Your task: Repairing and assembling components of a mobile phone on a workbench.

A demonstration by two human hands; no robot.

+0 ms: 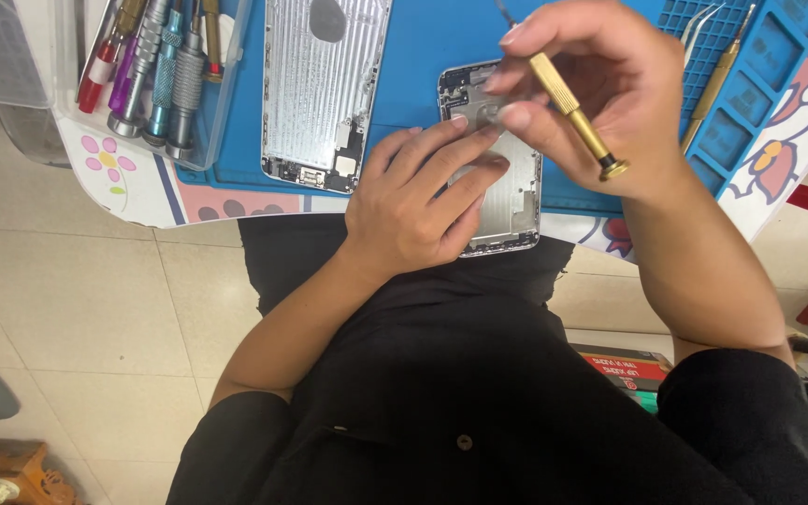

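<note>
Right hand [600, 103] grips brass screwdriver [574, 114], tip hidden; left hand [418, 201] flat, covering phone housing [509, 201].

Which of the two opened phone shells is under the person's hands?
The right-hand phone shell; the left hand presses it. The other shell lies untouched to its left.

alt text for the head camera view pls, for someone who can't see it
Seen from above, a person's left hand presses down on an opened phone housing on a blue work mat, while the right hand holds a brass screwdriver over it. A second silver housing and a clear tray of screwdrivers lie to the left.
</note>
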